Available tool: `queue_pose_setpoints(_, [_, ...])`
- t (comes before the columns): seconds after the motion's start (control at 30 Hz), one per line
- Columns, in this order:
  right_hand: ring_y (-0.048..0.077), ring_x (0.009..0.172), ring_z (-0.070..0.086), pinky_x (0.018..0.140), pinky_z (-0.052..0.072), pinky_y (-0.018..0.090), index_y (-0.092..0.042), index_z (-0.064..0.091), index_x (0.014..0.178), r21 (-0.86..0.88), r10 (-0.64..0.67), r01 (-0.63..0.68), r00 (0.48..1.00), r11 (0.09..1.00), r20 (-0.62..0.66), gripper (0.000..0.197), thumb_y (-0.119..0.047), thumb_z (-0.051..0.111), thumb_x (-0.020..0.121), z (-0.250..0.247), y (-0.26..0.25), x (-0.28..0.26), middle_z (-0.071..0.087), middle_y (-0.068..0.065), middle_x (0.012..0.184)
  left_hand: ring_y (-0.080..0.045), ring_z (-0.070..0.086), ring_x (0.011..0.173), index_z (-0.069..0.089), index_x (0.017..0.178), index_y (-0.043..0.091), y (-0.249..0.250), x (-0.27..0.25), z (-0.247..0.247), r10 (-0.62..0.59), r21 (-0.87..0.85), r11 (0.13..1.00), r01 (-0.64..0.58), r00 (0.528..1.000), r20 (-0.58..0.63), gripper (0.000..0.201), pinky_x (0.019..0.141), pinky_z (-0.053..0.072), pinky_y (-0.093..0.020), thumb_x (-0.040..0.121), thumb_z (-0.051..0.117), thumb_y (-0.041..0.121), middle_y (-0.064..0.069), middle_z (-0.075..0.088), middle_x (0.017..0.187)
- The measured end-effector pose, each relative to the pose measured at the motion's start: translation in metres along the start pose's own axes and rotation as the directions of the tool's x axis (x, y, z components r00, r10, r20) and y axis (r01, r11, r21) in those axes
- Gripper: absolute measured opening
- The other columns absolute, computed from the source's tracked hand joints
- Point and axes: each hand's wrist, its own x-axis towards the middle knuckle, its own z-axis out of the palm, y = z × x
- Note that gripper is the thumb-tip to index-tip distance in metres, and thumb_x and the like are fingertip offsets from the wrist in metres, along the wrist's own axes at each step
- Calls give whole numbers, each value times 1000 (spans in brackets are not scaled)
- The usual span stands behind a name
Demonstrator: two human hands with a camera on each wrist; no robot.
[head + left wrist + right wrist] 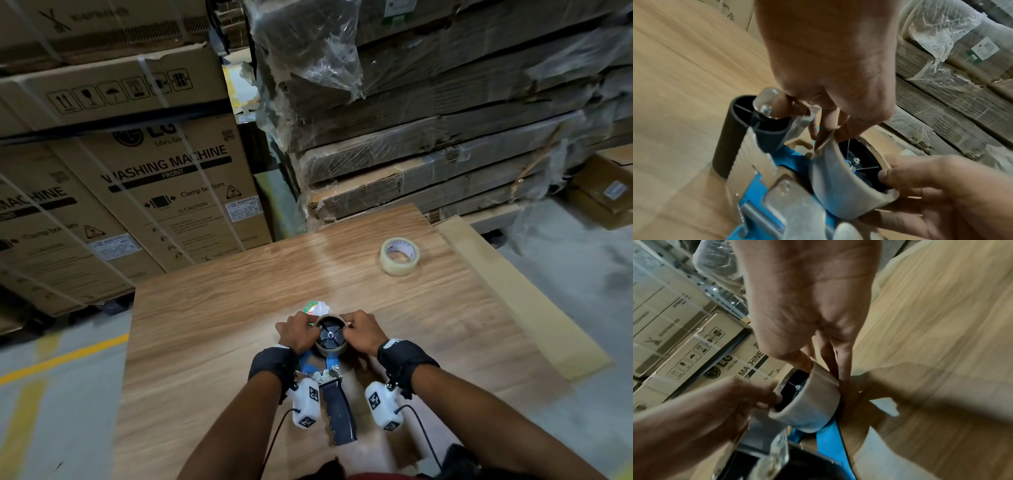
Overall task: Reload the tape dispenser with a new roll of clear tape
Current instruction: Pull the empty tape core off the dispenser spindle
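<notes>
While the dispenser (334, 383) lies flat on the table (212, 342) close to the person, its dark handle (339, 416) points back toward them between the two wrist cameras, and its blue frame (756, 191) carries a metal plate. Just past the handle sits the black hub (329, 334) with an empty cardboard core (330, 351) still around it. Both hands close on that core from opposite sides: the left hand (297, 334) grips its left edge, with fingers (764, 395) curled over the rim and into the opening, and the right hand (362, 331) grips its right edge, with thumb and fingers pinching the cardboard wall. In the left wrist view the core (830, 183) looks bent out of round near the top, where a hand pinches it. Touching the far side of the left hand, a small white object (315, 308) with green and red print is partly hidden; what it is cannot be told. Well beyond, toward the table's far right, the new roll (399, 256) of clear tape lies flat, apart from everything else. Behind the table stand washing-machine cartons (164, 178) on the left and stacked flat cardboard (445, 130) in torn plastic wrap on the right.
</notes>
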Motion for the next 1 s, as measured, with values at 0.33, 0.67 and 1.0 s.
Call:
queue_pose_setpoints(0.33, [29,75,67,64,52,33,-7,70,74,15,-16,19,982,1000,-187,19,-9,54,67,23,2,-3,75,8,75,-33,60,113,74,117,29,7,-12,5,45,-49,997,-55,983,-176,65,96,28,-34,61,43,42,-14,74,111])
queue_pose_setpoints(0.67, [18,101,68,84,50,21,-14,76,119,50,92,-91,996,995,-6,36,-16,66,85,0,3,-2,76,5,108,-26,63,100,75,103,32,-4,-10,0,34,63,998,-28,995,-95,48,97,26,-46,75,40,51,-2,74,90])
queue_pose_setpoints(1.0, [26,109,70,90,55,26,-9,79,112,76,116,-106,985,991,-127,40,-11,64,75,11,-7,0,77,12,113,-26,61,97,76,97,28,-2,-3,7,-94,-128,989,75,984,-149,53,84,24,-36,57,52,52,2,74,88])
